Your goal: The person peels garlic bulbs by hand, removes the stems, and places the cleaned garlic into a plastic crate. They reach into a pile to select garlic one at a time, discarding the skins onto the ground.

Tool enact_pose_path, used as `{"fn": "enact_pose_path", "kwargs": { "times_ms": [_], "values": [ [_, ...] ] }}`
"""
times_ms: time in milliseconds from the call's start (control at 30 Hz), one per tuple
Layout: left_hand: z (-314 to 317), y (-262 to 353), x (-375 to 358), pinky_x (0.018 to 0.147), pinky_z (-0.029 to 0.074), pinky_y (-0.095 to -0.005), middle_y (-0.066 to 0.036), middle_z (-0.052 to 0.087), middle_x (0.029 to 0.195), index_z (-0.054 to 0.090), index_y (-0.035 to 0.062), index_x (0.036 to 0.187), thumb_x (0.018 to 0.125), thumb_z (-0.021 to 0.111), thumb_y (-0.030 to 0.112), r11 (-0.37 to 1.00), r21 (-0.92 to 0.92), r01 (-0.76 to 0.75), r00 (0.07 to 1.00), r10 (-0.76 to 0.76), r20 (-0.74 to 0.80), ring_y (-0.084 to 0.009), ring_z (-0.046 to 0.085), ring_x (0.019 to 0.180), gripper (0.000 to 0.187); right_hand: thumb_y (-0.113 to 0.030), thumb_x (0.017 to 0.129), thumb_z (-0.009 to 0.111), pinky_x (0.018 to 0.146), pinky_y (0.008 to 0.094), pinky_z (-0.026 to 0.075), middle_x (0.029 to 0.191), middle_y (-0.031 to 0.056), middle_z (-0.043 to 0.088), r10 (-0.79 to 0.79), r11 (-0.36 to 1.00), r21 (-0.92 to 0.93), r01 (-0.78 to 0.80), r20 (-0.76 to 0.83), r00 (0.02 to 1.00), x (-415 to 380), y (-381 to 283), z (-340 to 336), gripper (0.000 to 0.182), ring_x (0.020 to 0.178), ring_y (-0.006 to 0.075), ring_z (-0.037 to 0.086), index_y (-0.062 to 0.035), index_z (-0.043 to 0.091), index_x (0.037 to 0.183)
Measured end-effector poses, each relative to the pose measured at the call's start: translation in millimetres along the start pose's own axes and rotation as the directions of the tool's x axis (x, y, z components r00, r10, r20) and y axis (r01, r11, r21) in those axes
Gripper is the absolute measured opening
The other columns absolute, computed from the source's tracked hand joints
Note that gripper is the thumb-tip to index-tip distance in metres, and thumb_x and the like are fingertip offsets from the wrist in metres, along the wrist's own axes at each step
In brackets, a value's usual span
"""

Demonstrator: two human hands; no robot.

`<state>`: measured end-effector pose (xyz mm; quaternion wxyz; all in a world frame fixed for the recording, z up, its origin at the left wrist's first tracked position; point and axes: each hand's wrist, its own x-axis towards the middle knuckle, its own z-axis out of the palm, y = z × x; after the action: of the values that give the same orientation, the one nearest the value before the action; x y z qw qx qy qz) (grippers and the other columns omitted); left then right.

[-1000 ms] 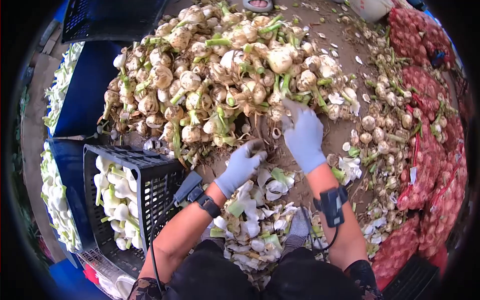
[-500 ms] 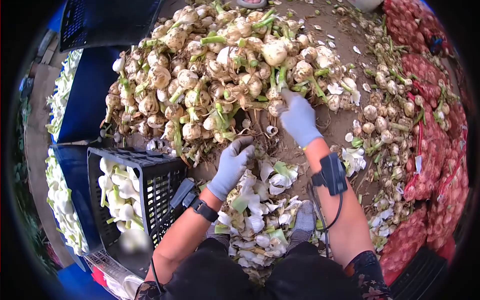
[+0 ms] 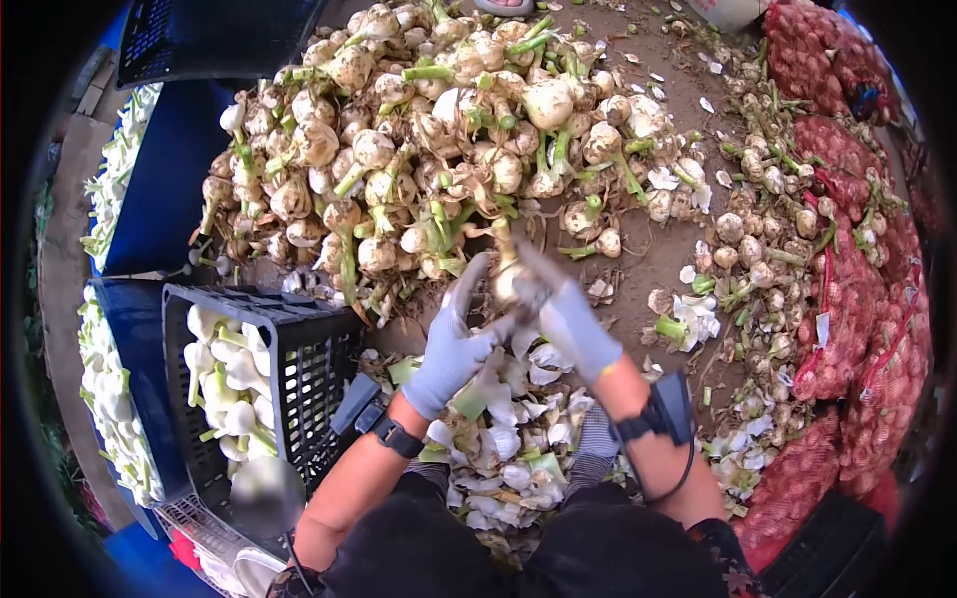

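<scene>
Between my two gloved hands is a garlic bulb point(image 3: 507, 283), its stem pointing up toward the heap. My right hand point(image 3: 575, 321) grips the bulb from the right, its fingertips smeared by motion. From the left, my left hand point(image 3: 451, 349) closes its fingers and thumb on the bulb's lower side. Both gloves are light grey with dirt-darkened fingertips. Just beyond lies a big heap of untrimmed garlic point(image 3: 374, 149) with soil, roots and cut green stems. Peeled-off garlic skins point(image 3: 508, 468) cover the ground below my hands, between my feet.
At left, a tilted black crate point(image 3: 319, 389) holds clean white garlic, beside blue bins point(image 3: 159, 199) of more white garlic. Red mesh sacks point(image 3: 847, 299) line the right, with loose small bulbs point(image 3: 753, 249) strewn alongside. Another black crate point(image 3: 214, 40) stands at upper left.
My right hand has drawn back from the heap toward me, bringing a garlic bulb to my left hand. My left hand has shifted slightly and now meets the bulb.
</scene>
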<state>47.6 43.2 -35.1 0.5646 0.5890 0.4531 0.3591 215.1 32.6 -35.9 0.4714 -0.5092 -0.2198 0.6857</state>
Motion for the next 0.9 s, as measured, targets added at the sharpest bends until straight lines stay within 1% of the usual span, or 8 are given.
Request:
{"fn": "enact_pose_path", "kwargs": {
  "times_ms": [33,133,233,333,500,667,800,900],
  "values": [
    [-2.0,1.3,-3.7,0.099,0.045,-0.0295,-0.010,0.059,0.130,0.040,0.0054,0.146,0.082,0.069,0.009,0.993,-0.097,0.072,0.990,-0.059,0.132,-0.0197,0.058,0.114,0.070,-0.020,0.098,0.059,0.079,0.0302,0.054,0.136,0.0091,0.055,-0.249,0.867,-0.416,0.275,0.118,0.961,-8.3,27.4,-8.3,0.057,0.095,0.0149,0.062,-0.0126,0.037,0.150],
    [-18.2,-9.8,-12.8,0.105,0.041,-0.0291,-0.010,0.051,0.139,0.031,0.0016,0.149,0.075,0.076,0.002,0.973,0.227,-0.041,0.943,-0.037,0.331,-0.0184,0.053,0.123,0.086,-0.022,0.098,0.059,0.083,0.0262,0.052,0.125,0.0092,0.061,0.142,0.951,-0.295,-0.090,0.158,0.977,-44.9,2.6,-7.4,0.055,0.094,0.0102,0.061,-0.0085,0.039,0.148],
    [-10.3,29.7,-23.7,0.106,0.041,-0.0309,-0.011,0.054,0.136,0.033,0.0012,0.147,0.072,0.078,-0.002,0.965,0.199,0.171,0.921,-0.229,0.315,-0.0196,0.054,0.122,0.087,-0.024,0.097,0.063,0.074,0.0255,0.051,0.098,0.0050,0.069,-0.009,0.881,-0.459,0.113,0.222,0.975,-43.3,0.8,-16.8,0.038,0.084,0.0086,0.061,-0.0014,0.060,0.126],
    [-10.2,28.2,-30.0,0.106,0.042,-0.0324,-0.012,0.055,0.133,0.034,-0.0004,0.145,0.072,0.079,-0.002,0.968,0.232,0.093,0.940,-0.162,0.301,-0.0200,0.053,0.123,0.086,-0.025,0.097,0.061,0.076,0.0255,0.051,0.093,0.0038,0.070,0.159,0.857,-0.513,-0.051,0.169,0.973,-47.4,-10.6,-5.0,0.033,0.083,0.0098,0.062,0.0029,0.066,0.113],
    [-22.6,27.6,-32.5,0.100,0.049,-0.0336,-0.013,0.058,0.129,0.049,-0.0019,0.131,0.073,0.079,-0.004,0.875,-0.251,0.413,0.906,-0.367,0.212,-0.0199,0.056,0.118,0.065,-0.020,0.096,0.059,0.045,0.0180,0.043,0.076,-0.0005,0.063,0.169,0.966,-0.206,-0.157,0.043,0.985,-57.4,-14.2,16.3,0.027,0.056,0.0033,0.055,0.0003,0.068,0.113],
    [-26.1,27.5,-37.4,0.093,0.053,-0.0330,-0.012,0.060,0.122,0.047,-0.0018,0.130,0.079,0.074,-0.003,0.587,-0.610,0.532,0.847,-0.392,0.360,-0.0200,0.064,0.103,0.058,-0.017,0.095,0.060,0.052,0.0244,0.047,0.077,0.0014,0.065,0.048,0.984,-0.175,-0.040,0.040,0.998,-67.7,-6.4,14.8,0.027,0.059,0.0069,0.057,0.0031,0.067,0.111],
    [-32.2,22.6,-45.3,0.063,0.055,-0.0243,-0.009,0.064,0.106,0.046,0.0059,0.134,0.093,0.061,0.047,0.415,-0.708,0.571,0.821,-0.281,0.497,-0.0183,0.067,0.083,0.060,-0.016,0.092,0.062,0.057,0.0341,0.049,0.070,0.0063,0.066,0.058,0.899,-0.437,-0.028,0.055,0.997,-77.7,-12.4,17.8,0.022,0.060,0.0160,0.061,0.0022,0.070,0.101],
    [-33.5,21.4,-44.2,0.054,0.048,-0.0215,-0.007,0.065,0.102,0.044,0.0116,0.139,0.090,0.050,0.066,0.402,-0.657,0.637,0.766,-0.418,0.487,-0.0161,0.066,0.073,0.074,-0.013,0.087,0.063,0.061,0.0418,0.051,0.074,0.0158,0.066,-0.381,0.211,-0.929,0.304,0.208,0.901,-80.5,-1.8,21.3,0.019,0.067,0.0387,0.063,-0.0037,0.071,0.102]
  ]
}}
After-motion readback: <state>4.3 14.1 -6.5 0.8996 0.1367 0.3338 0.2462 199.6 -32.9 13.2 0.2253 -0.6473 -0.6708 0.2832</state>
